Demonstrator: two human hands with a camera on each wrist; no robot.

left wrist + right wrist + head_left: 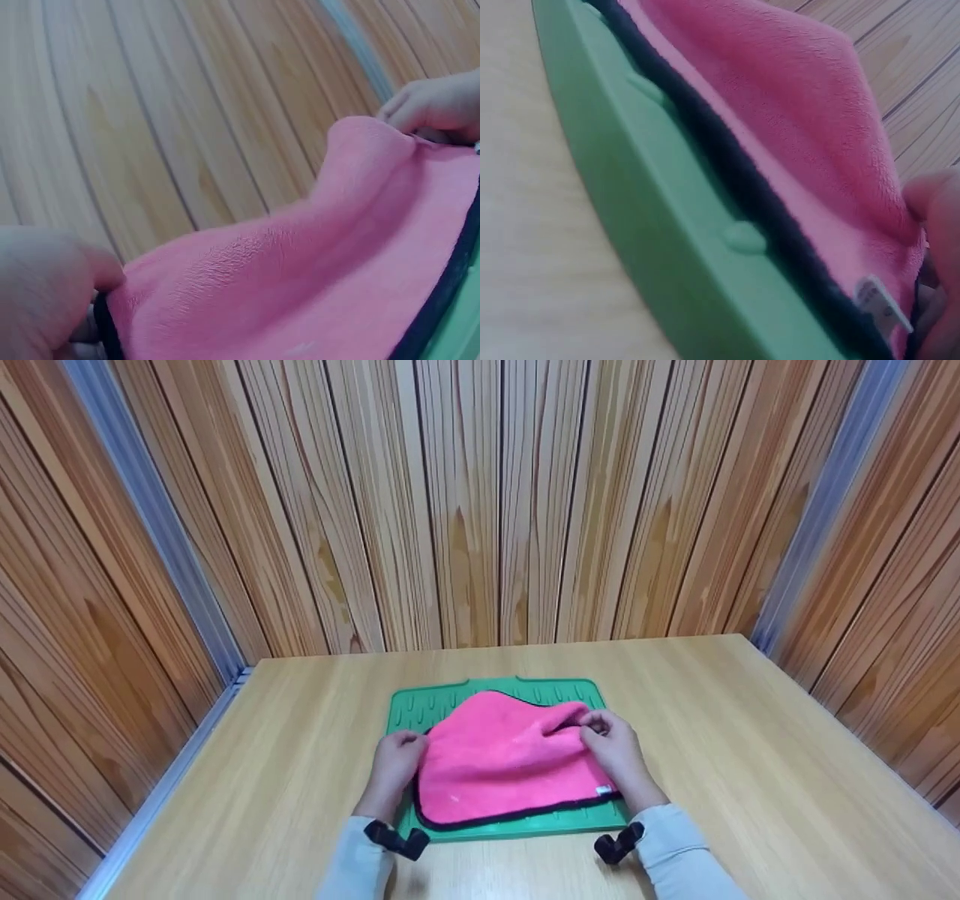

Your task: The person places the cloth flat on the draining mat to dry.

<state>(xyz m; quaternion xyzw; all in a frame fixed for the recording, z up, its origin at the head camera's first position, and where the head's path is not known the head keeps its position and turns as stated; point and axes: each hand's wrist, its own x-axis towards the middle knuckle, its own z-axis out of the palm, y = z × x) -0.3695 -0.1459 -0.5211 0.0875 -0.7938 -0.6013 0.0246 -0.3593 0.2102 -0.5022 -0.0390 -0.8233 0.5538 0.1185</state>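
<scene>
The left hand (396,769) pinches the left edge of the black-edged pink cloth (502,772), which extends over the green ridged mat (412,705); the right hand (619,746) pinches its bunched right side. Step in hand is judged to be lifting or straightening; the next move calls for even grips.

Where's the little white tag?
In the head view, the little white tag is at the near right corner of the pink cloth, just below the right hand.
</scene>
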